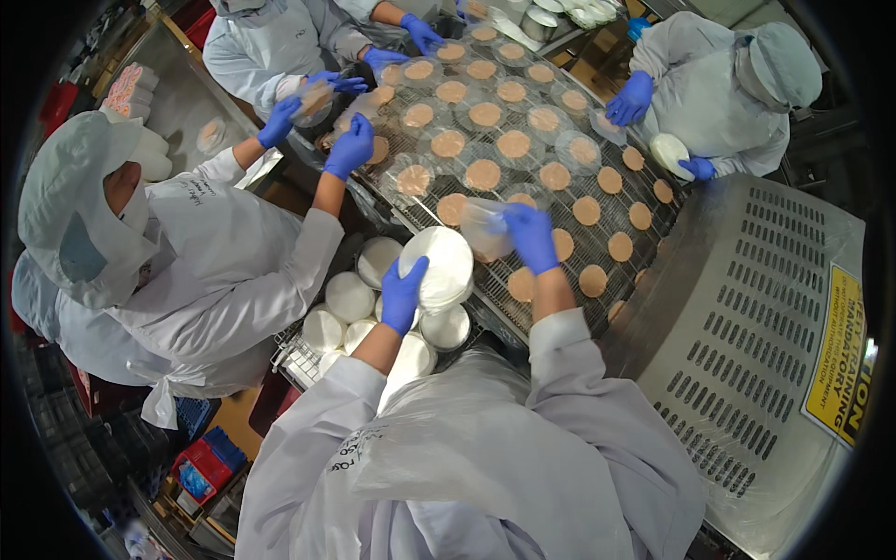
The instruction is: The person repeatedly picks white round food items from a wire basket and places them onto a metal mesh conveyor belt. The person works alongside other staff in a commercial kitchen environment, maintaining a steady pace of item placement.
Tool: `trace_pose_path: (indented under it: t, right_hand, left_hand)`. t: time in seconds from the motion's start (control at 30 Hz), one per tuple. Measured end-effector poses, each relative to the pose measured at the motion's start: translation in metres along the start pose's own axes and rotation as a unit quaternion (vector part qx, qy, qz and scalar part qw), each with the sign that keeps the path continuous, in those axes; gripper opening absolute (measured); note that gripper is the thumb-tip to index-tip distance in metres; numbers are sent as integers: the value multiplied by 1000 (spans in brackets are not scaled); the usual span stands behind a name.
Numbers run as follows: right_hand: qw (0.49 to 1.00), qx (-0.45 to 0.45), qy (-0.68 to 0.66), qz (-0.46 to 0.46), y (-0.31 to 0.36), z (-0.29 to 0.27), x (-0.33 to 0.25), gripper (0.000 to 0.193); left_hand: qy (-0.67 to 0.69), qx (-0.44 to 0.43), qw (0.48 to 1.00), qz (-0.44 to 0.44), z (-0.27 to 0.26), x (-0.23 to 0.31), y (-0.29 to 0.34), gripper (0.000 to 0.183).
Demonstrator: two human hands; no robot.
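Above a grey wire-mesh conveyor (612, 209), I log one blue-gloved right hand (532, 235), motion-blurred, fingers pinching a thin translucent sheet (483, 224). Item: blue-gloved left hand (403, 294), grasping a thick white round stack (441, 263), held over further white round piles (350, 297) in a metal wire basket (297, 362). On the mesh: rows of pinkish-tan round patties (513, 144). Obstructing at right: slotted grey metal guard (737, 252) bearing a yellow-and-black sign (829, 355). Crowding my left: one white-coated co-worker (224, 261).

We see our right fingers (525, 222) and their clear film (485, 227) blurred; round white stacks (350, 297) partly hide the wire basket (297, 362).
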State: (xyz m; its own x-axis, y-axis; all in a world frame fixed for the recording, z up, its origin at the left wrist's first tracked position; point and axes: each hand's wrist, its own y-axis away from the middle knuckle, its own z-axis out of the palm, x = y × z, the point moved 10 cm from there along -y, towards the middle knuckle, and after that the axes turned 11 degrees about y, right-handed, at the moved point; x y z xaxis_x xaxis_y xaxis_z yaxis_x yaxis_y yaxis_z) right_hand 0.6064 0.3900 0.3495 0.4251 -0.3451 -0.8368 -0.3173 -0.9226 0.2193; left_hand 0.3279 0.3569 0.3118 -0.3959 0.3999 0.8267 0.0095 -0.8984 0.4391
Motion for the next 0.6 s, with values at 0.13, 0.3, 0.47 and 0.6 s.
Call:
trace_pose_path:
  t: [0.13,0.3,0.47,0.6]
  right_hand:
    - [951,206,215,83,-13,-137,59,20]
    - [879,131,457,41,-24,-133,99,22]
    - [929,78,361,3,28,-65,78,27]
    - [996,-52,55,-39,60,38,-10,29]
  left_hand:
    - [-11,-4,1000,-24,-28,-23,26,38]
    - [-28,-6,999,-34,-18,-39,50,41]
    - [-12,-31,999,-12,0,-20,47,40]
    - [-20,-42,999,-2,7,-5,20,38]
